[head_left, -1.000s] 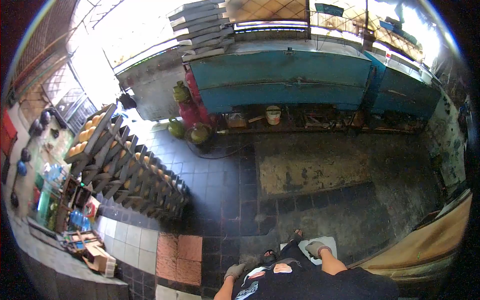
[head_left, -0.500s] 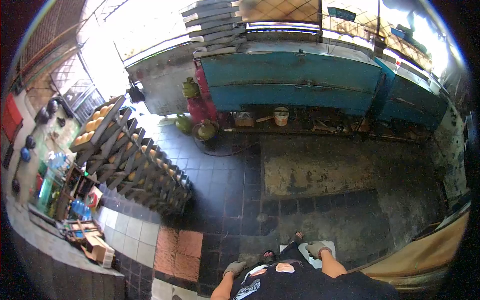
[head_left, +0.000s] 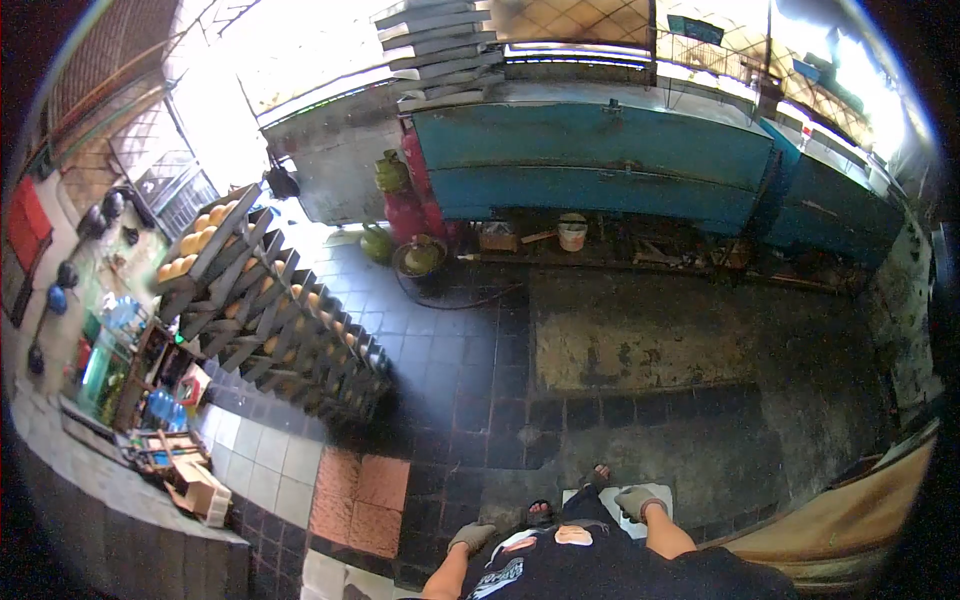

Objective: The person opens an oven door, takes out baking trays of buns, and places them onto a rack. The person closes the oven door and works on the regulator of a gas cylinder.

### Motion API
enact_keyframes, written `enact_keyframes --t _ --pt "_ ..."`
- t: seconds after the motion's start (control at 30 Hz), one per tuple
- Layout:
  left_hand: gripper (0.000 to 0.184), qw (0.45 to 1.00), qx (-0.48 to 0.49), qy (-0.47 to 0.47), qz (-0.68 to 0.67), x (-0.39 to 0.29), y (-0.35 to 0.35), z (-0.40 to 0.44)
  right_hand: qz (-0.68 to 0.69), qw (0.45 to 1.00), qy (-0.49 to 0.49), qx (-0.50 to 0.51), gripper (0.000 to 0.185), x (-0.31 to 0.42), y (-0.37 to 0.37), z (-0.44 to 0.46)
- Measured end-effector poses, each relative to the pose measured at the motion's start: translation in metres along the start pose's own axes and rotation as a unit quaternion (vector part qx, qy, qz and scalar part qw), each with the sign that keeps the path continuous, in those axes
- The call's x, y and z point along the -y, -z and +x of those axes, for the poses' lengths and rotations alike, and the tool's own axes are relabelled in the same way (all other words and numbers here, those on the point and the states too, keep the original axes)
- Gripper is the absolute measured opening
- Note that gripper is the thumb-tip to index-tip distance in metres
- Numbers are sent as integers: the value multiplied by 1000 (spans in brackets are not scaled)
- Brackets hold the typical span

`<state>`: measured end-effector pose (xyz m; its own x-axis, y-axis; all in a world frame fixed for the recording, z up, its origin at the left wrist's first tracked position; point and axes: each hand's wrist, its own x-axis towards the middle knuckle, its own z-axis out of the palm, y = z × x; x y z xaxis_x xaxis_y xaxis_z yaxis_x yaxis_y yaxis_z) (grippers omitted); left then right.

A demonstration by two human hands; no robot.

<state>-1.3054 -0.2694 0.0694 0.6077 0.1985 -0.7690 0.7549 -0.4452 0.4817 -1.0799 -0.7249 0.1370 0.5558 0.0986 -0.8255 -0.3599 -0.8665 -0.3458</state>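
My left hand [head_left: 473, 537], in a grey glove, is low in the view beside my dark shirt [head_left: 620, 570], over the dark tiles; whether its fingers hold anything is too small to tell. My right hand [head_left: 634, 501], also gloved, is over a white flat piece [head_left: 658, 496] on the floor by my sandalled foot [head_left: 601, 473]. Its fingers look curled, but what they hold, if anything, is not clear.
Stacked trays of bread [head_left: 270, 310] stand at the left. A blue cabinet [head_left: 590, 155] runs along the back, with gas cylinders [head_left: 405, 215] beside it and a small bucket [head_left: 572, 235] below. A cardboard box [head_left: 207, 494] lies lower left; a brown surface [head_left: 840, 510] is at right.
The room has shifted a little to the right in the view as the camera turned. My hands have stayed in nearly the same places beside my body.
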Motion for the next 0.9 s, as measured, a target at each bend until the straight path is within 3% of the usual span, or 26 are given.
enact_keyframes --t 0.07,0.13,0.2,0.23,0.33,0.37,0.47,0.63,0.7,0.77,0.9 --pt "77 996 24 64 -55 -15 4 -12 23 999 -21 11 39 15 8 -15" --pt "77 998 21 -53 41 16 -9 19 27 999 3 -22 43 1 -1 -1" --pt "78 997 22 -74 -24 21 -12 20 3 1000 9 -4 46 26 23 -43" --pt "74 998 27 -49 24 16 -10 23 -4 1000 11 -15 50 25 25 -44" --pt "69 989 15 -90 118 4 -12 26 8 1000 -14 -19 54 14 26 -31" --pt "65 992 54 -89 66 6 -10 24 4 1000 -25 -6 56 12 25 -28" --pt "61 985 65 -106 120 7 -10 31 15 999 -18 -24 58 3 17 -21" --pt "51 959 74 -173 214 4 -5 36 45 998 -36 15 55 -6 12 -20" --pt "48 936 76 -222 264 4 -1 36 -34 999 -17 16 54 -20 0 1" --pt "46 914 76 -260 302 3 3 38 -27 1000 -7 10 54 -31 -6 3" --pt "46 950 100 -152 253 -5 5 43 7 1000 -22 -5 58 -36 -11 -4"
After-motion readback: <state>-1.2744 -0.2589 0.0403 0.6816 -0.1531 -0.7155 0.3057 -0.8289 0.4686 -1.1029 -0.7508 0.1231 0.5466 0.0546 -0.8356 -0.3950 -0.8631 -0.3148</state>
